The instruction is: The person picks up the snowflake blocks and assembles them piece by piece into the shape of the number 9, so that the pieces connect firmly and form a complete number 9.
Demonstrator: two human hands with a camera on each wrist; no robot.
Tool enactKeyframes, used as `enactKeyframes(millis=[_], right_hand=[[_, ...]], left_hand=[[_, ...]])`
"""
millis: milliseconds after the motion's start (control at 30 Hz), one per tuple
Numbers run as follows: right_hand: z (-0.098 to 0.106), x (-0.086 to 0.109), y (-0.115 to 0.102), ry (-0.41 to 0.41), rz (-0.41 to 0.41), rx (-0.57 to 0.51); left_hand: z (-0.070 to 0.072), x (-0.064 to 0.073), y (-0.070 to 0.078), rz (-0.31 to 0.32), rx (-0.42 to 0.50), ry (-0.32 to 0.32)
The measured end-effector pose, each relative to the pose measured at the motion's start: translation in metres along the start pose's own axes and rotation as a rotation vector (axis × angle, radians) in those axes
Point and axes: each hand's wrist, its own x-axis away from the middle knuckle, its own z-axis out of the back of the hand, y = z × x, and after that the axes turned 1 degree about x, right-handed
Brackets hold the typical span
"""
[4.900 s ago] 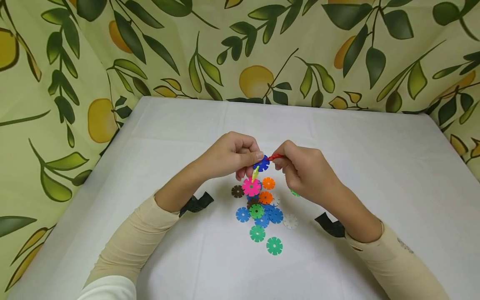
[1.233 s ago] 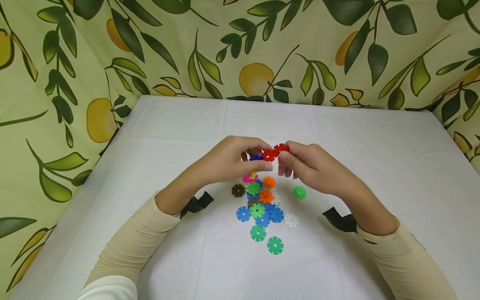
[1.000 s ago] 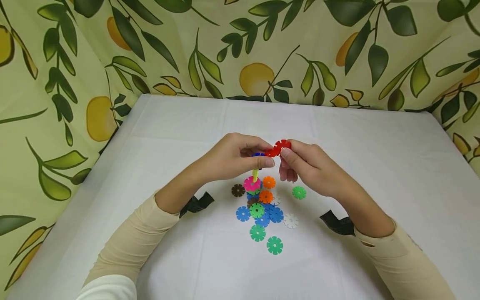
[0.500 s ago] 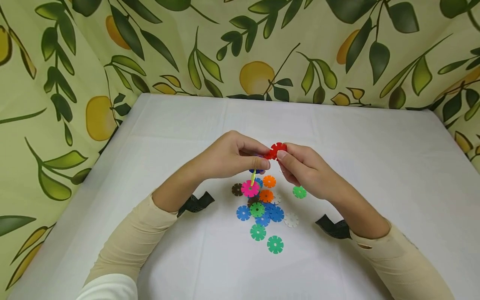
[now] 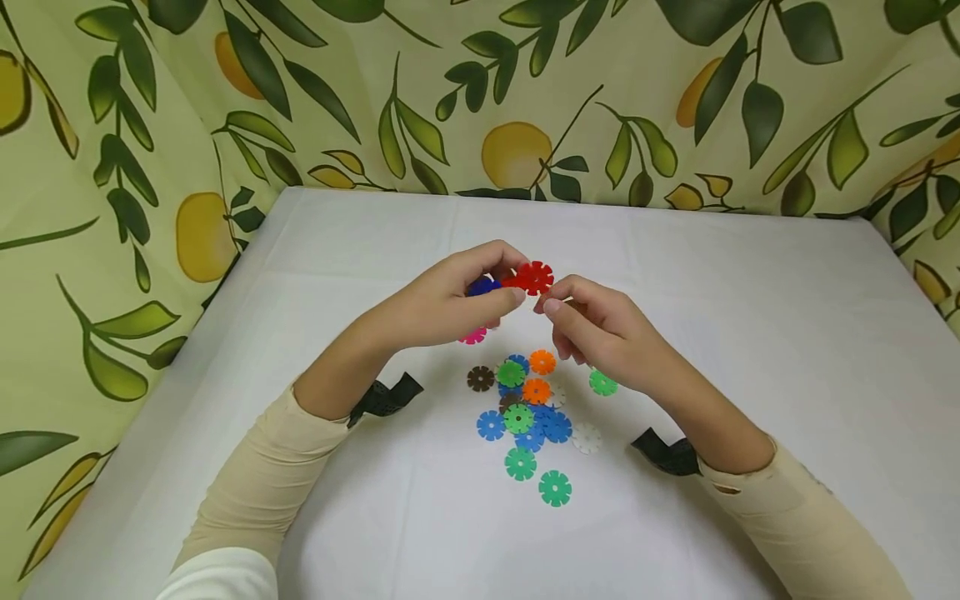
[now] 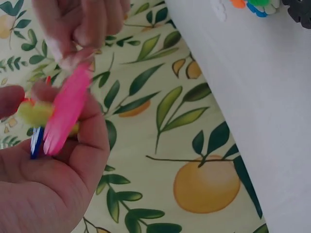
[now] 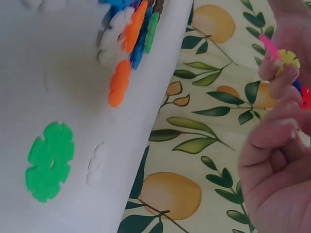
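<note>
My left hand (image 5: 442,304) grips a chain of joined, notched flower-shaped plastic discs above the table. Its outer red disc (image 5: 535,278) faces the head camera, and another red one behind it is partly covered by my fingers. A dark blue disc (image 5: 483,286) lies between thumb and fingers. Below hangs a pink disc (image 5: 473,336), and the left wrist view shows a yellow disc (image 6: 36,114) beside it. My right hand (image 5: 600,329) is just right of the outer red disc, fingers loosely bent and nothing between them; thumb and index fingertips are near its lower edge.
On the white table (image 5: 360,517), loose discs lie in a loose pile, among them a blue disc (image 5: 557,427), an orange disc (image 5: 537,392) and a white disc (image 5: 587,437). Green discs (image 5: 555,488) lie nearer the front. A patterned cloth (image 5: 337,100) hangs behind.
A second red disc has joined the chain since the earliest frame. In the last half second my right hand let go of it, while my left hand moved the chain up and left.
</note>
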Motion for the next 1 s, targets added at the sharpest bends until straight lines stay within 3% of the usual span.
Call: enactKeyframes(millis=[67, 200, 333, 433, 600, 700, 867, 1000], right_hand=[[0.000, -0.001, 0.006, -0.062, -0.017, 0.070], [-0.007, -0.004, 0.017, -0.195, 0.006, 0.343], [-0.013, -0.005, 0.020, -0.201, 0.014, 0.520], [-0.013, -0.004, 0.019, -0.219, -0.007, 0.544], [-0.017, -0.001, 0.021, -0.371, 0.026, 0.583], [-0.020, 0.000, 0.024, -0.420, 0.053, 0.631], [-0.022, 0.001, 0.027, -0.435, 0.058, 0.681], [-0.019, -0.001, 0.028, -0.388, 0.019, 0.679]], left_hand=[[-0.001, 0.000, -0.001, 0.008, 0.008, 0.023], [-0.003, -0.001, -0.004, -0.014, 0.025, 0.062], [-0.005, -0.003, -0.004, -0.055, 0.057, 0.083], [-0.006, -0.003, -0.004, -0.052, 0.066, 0.082], [-0.007, -0.004, -0.004, -0.026, 0.065, 0.055], [-0.007, -0.004, -0.003, -0.043, 0.057, 0.054], [-0.007, -0.003, -0.003, -0.043, 0.046, 0.054], [-0.008, -0.003, -0.003, -0.037, 0.029, 0.051]])
